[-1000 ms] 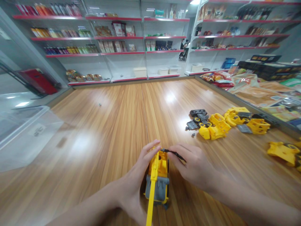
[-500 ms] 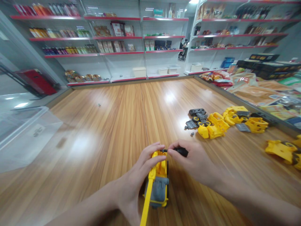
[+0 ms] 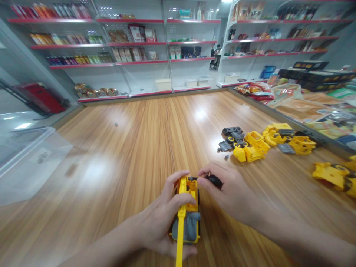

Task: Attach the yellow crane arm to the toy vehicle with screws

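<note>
— Where's the yellow toy truck (image 3: 187,207)?

— Low in the middle of the tabletop (image 3: 125,155), between both hands, its long yellow boom pointing back toward the person.

— And the left hand (image 3: 164,226)?

— Wrapped around the truck from the left, fingers underneath, thumb across the top.

— The right hand (image 3: 230,193)?

— Just right of the truck's far end, pinching a black tool (image 3: 213,180) whose tip touches the cab.

— Anything nearby?

— Loose toy parts (image 3: 250,146), yellow and grey, lie well apart to the right.
</note>
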`<action>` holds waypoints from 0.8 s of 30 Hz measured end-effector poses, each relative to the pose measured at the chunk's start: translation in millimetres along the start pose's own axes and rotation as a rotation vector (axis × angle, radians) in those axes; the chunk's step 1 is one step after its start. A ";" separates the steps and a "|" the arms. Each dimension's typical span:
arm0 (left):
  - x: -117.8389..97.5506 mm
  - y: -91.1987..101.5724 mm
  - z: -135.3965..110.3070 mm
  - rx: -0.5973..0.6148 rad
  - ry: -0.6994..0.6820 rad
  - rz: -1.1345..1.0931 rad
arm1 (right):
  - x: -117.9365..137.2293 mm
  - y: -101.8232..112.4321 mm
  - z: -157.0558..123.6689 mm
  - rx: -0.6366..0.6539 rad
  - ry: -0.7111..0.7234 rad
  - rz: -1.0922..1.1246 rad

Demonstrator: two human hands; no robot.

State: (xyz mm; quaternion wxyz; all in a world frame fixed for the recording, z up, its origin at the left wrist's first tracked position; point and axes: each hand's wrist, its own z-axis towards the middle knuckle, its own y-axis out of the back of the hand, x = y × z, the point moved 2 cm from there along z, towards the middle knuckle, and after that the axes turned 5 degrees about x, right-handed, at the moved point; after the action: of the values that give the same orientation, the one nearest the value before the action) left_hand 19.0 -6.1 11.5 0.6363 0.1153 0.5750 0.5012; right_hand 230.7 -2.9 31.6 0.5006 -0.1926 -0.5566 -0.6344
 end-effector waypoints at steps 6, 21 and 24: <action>0.4 1.7 2.4 -0.038 -0.003 -0.052 | -0.2 4.2 -0.9 0.053 0.213 -0.058; 1.8 0.5 3.7 -0.039 -0.016 -0.053 | -1.2 -1.0 -3.2 -0.024 0.298 -0.234; 2.2 0.7 2.6 -0.042 -0.014 -0.037 | -0.6 -3.6 -2.1 0.033 0.190 -0.278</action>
State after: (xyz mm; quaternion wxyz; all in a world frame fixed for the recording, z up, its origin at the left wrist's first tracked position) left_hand 20.5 -3.0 11.5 0.6516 0.0946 0.5620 0.5007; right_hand 228.6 -4.9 28.7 0.4614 -0.0446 -0.5386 -0.7036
